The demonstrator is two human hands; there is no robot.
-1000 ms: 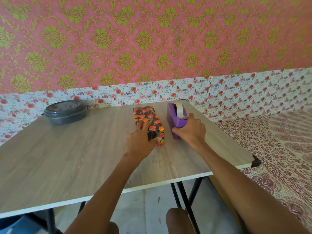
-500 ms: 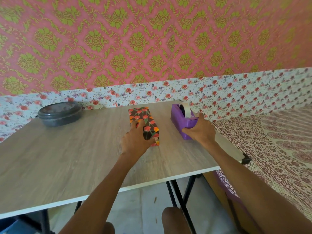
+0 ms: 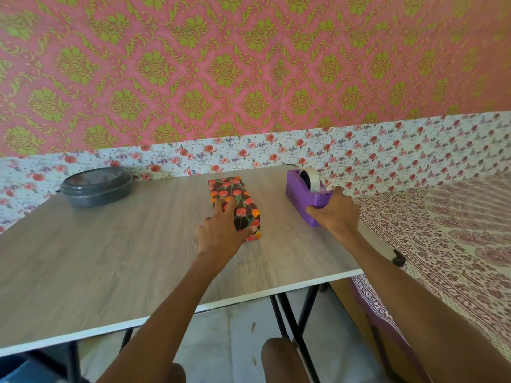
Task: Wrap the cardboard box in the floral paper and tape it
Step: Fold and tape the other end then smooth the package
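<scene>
- My left hand [image 3: 221, 233] lies flat, fingers spread, on the near end of the box [image 3: 235, 205], pressing rather than gripping it; the box lies lengthwise mid-table, already fully covered in floral paper [image 3: 229, 189].
- My right hand [image 3: 336, 214] is closed around the near end of the purple tape dispenser [image 3: 307, 194], which sits towards the right edge of the table [image 3: 110, 258], well apart from the box.
- I judge the wrapping as good as done; this looks like the last of the taping or the tidying afterwards, and I cannot tell whether any seam is open, since none shows from here.
- If tape is still needed, my next move calls for pulling a strip off the roll [image 3: 311, 181] while the left hand keeps the box from sliding.
- A lidded grey container [image 3: 96, 186] stands at the far left corner, out of the way.
- Nothing lies between my hands; the dispenser's nearness to the table edge is the only risk I see.
</scene>
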